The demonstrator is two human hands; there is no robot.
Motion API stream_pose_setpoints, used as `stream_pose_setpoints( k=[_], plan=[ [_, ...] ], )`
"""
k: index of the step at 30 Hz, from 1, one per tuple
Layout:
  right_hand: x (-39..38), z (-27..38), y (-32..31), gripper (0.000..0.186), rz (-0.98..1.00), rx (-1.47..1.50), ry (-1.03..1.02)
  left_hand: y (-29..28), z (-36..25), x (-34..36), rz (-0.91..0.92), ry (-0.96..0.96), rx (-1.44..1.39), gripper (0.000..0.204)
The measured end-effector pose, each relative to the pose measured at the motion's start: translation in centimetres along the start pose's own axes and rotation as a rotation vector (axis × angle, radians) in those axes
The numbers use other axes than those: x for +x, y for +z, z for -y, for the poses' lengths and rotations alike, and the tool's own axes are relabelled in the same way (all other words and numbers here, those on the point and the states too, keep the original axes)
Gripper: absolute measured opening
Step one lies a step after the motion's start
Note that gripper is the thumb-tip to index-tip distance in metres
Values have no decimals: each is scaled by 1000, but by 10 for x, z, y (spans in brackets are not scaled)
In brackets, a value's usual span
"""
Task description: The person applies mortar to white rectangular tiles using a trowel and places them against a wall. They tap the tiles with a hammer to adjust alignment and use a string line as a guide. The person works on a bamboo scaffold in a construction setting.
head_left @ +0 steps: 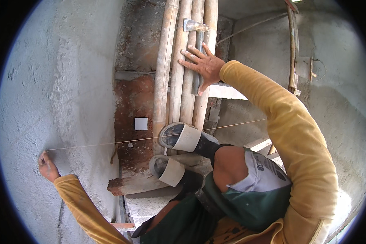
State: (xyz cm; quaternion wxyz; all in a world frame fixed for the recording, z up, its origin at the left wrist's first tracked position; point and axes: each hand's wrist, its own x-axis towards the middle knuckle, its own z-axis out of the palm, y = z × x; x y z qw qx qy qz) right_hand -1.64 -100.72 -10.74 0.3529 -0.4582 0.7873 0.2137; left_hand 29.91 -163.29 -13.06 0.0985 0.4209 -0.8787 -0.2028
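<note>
Against the rough grey wall (81, 110) on the left, my left hand (49, 166) has its fingers pinched together at the end of a thin string (89, 144). The string runs taut from those fingertips across my feet and passes behind my right sleeve. My right hand (203, 65) is spread out over the bamboo poles (177, 77), palm down. Beneath it lies a hatchet (195, 25), its metal head beyond my fingertips and its dark handle partly covered by my palm. I cannot tell whether my palm presses on the handle.
My feet in pale slide sandals (187, 138) rest on the near part of the poles. Far below, beside them, show a reddish floor (134, 97) and a white square (141, 123). An upright wooden pole (293, 49) stands by the right wall (337, 61).
</note>
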Motion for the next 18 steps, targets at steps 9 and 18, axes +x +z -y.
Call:
stream_pose_setpoints(
  k=[9, 18],
  plan=[
    [-1, -70, -8, 66, -163, -337, 263, -2, 2, 3, 4, -19, 62, 34],
    [25, -94, -17, 46, -186, -404, 165, -1, 0, 6, 20, -50, -5, 33]
  ],
)
